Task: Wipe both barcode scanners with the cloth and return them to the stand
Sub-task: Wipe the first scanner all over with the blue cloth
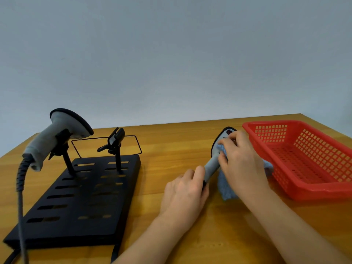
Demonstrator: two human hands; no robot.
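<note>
Right hand (pixel 240 159) grips the blue cloth (pixel 226 187), fingers curled, pressing it against the neck and head of a grey barcode scanner (pixel 216 159); loose cloth hangs below the hand down to the tabletop (pixel 171 134). Left hand (pixel 187 191) grasps the lower end of that scanner's handle, scanner tilted, head pointing away from the person. Red mesh basket (pixel 308 189) sits just right of the hands. Left of the hands: black slotted stand (pixel 80 202) with two clip holders. Near-left holder carries the second scanner (pixel 57 134), its cable (pixel 20 187) trailing down; the right holder (pixel 116 140) holds nothing.
</note>
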